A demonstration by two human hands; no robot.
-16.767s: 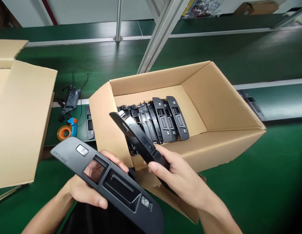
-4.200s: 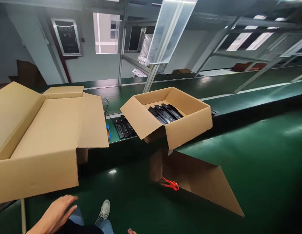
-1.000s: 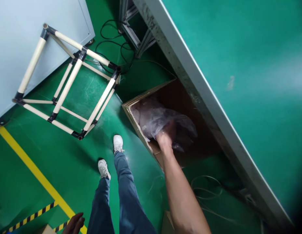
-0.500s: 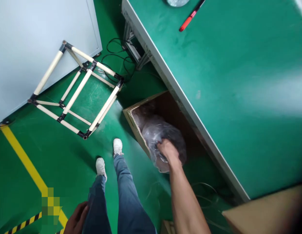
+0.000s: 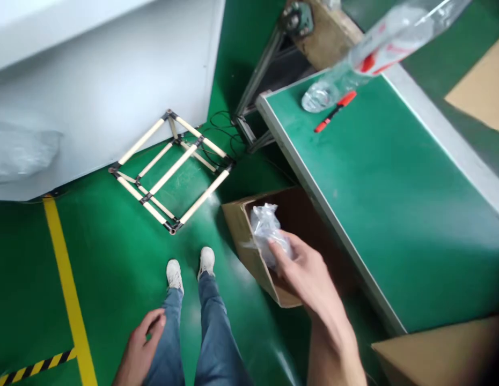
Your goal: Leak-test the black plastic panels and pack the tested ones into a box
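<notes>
head view, i see a clear bottle point(image 5: 382, 51) with a red-and-white label point(image 5: 390, 52), its writing too blurred to read, red-and-black marker point(image 5: 336, 111) beside it on the green tabletop point(image 5: 414, 203), crumpled clear plastic point(image 5: 264, 224) gripped in the right hand point(image 5: 308, 271) at the mouth of an open cardboard box point(image 5: 246, 244), left hand point(image 5: 140, 346) loosely open, holding nothing

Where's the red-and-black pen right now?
In the head view, upper right: the pen lies on the green table, right beside the clear bottle.

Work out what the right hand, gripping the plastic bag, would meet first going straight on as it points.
Probably the rim of the cardboard box, past the clear plastic bag; depth is unclear.
</notes>
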